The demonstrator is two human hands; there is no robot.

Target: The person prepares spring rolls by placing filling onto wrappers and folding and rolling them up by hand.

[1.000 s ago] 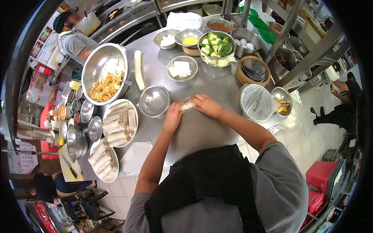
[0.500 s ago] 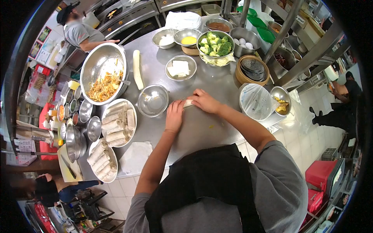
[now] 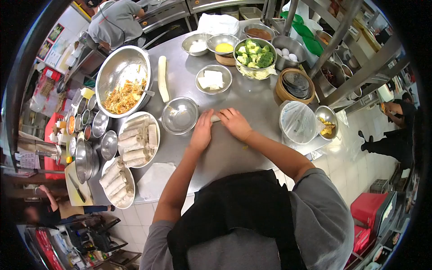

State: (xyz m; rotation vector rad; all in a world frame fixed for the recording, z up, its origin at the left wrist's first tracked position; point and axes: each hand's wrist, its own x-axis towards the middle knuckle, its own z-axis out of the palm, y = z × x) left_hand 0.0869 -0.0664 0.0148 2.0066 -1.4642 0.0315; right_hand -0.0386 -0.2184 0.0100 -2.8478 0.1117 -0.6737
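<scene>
On the steel table, a pale rolled wrapper (image 3: 215, 119) shows between my two hands, mostly covered by them. My left hand (image 3: 202, 130) lies over its left end, fingers together. My right hand (image 3: 235, 124) covers its right end, fingers pressed on it. Left of my hands is a small steel bowl (image 3: 180, 115). A large bowl (image 3: 102, 67) of shredded filling (image 3: 121, 96) stands further left. Two white plates, an upper one (image 3: 157, 155) and a lower one (image 3: 132, 198), bear several finished rolls (image 3: 135, 146). A thin wrapper sheet (image 3: 155, 180) lies near the front edge.
A long white vegetable (image 3: 162, 78) lies behind the small bowl. Bowls of broccoli (image 3: 254, 54), white blocks (image 3: 211, 80) and eggs (image 3: 288, 55) stand at the back. A covered tub (image 3: 298, 122) is at right, a knife (image 3: 77, 189) at left. Co-workers (image 3: 114, 24) stand beyond the table.
Both hands have flattened over the roll and now cover more of it; my right hand has dropped slightly. The co-worker at the upper left has turned and moved right.
</scene>
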